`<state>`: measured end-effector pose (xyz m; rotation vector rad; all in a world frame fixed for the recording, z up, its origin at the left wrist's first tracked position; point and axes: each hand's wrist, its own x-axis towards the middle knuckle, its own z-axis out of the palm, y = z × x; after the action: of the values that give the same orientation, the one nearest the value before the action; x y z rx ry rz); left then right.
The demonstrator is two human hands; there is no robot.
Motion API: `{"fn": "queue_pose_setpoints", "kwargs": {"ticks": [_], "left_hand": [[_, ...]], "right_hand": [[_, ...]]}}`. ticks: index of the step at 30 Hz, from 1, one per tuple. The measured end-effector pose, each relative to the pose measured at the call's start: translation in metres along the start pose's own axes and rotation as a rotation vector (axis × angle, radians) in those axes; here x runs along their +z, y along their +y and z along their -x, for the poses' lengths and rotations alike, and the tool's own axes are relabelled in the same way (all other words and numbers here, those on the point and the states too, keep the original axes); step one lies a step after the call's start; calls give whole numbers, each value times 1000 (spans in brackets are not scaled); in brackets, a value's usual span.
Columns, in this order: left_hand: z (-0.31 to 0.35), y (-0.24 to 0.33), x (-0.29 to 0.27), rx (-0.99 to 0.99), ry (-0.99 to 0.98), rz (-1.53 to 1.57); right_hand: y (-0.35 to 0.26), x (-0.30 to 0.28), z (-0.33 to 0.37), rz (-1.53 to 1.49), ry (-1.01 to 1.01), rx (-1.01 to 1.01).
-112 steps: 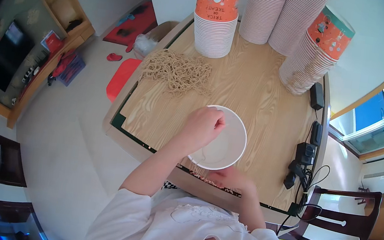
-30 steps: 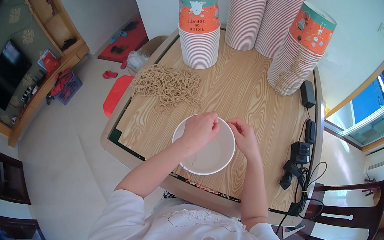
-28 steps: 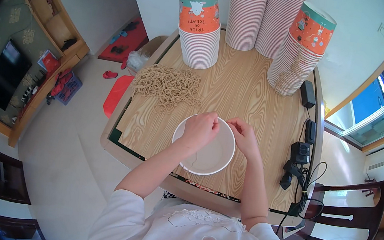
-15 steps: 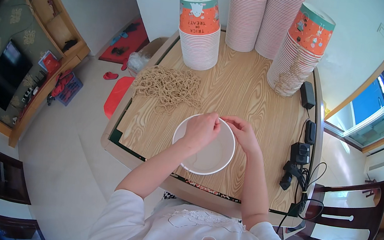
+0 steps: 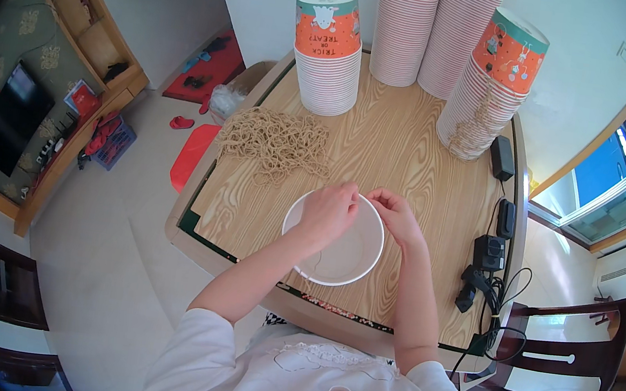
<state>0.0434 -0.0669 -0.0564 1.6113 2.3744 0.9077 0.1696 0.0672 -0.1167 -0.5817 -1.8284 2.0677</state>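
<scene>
A white paper bucket (image 5: 348, 259) stands upright on the table in front of me, its open mouth facing up. My left hand (image 5: 330, 212) reaches over the mouth to the far rim, fingers closed in a pinch. Just right of it, at the outer side of that rim, my right hand (image 5: 396, 216) also pinches with thumb and forefinger. What lies between the fingertips is too small to make out. A thin piece of twine (image 5: 306, 275) shows at the near left rim. Beyond the bucket on the left lies a loose heap of brown twine (image 5: 276, 143).
Upturned stacks of orange-printed paper buckets stand at far left (image 5: 326, 63) and far right (image 5: 496, 69), the right one with twine draped on it. Taller stacks (image 5: 404, 33) stand between. Black adapters and cables (image 5: 489, 252) line the table's right edge, near a dark chair (image 5: 561, 355).
</scene>
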Motion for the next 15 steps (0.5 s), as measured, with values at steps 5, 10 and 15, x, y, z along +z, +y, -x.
{"fn": "queue_pose_setpoints", "kwargs": {"ticks": [5, 10, 15], "left_hand": [[-3, 6, -17, 83, 99, -116], [-20, 2, -19, 38, -63, -132], [-37, -3, -14, 15, -232, 11]], "right_hand": [[2, -10, -5, -78, 66, -56], [-8, -15, -12, 37, 49, -22], [-24, -34, -17, 143, -18, 13]]}}
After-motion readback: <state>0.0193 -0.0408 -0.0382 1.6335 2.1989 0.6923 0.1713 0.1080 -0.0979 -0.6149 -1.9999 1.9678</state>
